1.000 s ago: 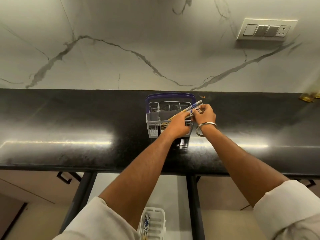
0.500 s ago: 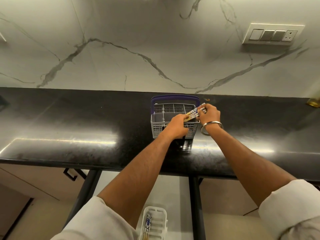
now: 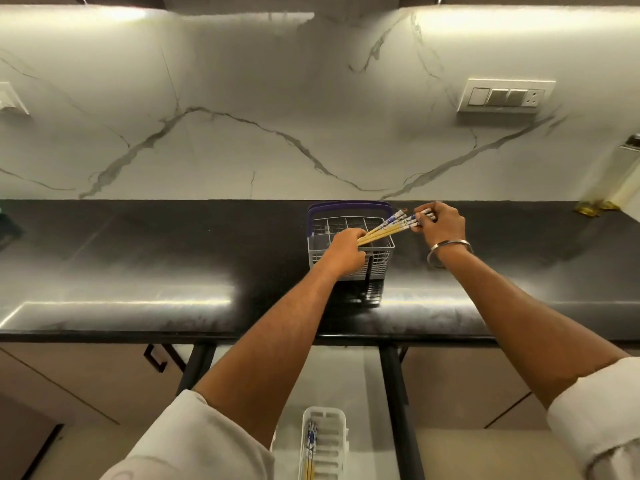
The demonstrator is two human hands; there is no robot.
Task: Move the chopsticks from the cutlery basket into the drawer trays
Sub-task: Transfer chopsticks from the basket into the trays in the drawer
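A grey cutlery basket (image 3: 381,261) with a purple handle stands on the black counter. Over it lies a bundle of yellow chopsticks (image 3: 388,228) with blue-and-white patterned ends, slanting up to the right. My left hand (image 3: 344,252) grips their plain ends above the basket's front. My right hand (image 3: 441,223), with a metal bangle on the wrist, pinches the patterned ends beside the basket's right rim. Below the counter, a white drawer tray (image 3: 330,441) holds a few chopsticks (image 3: 310,448) of the same kind.
The black counter (image 3: 138,271) runs the full width, its front edge above the open drawer (image 3: 360,393). A marble wall rises behind, with a switch plate (image 3: 504,97) at the right. A golden object (image 3: 592,209) sits at the counter's far right. Black cabinet handles (image 3: 157,358) hang below.
The chopstick bundle has come further out of the basket and my right hand has drawn its patterned ends to the right. The camera has tilted up, showing more wall.
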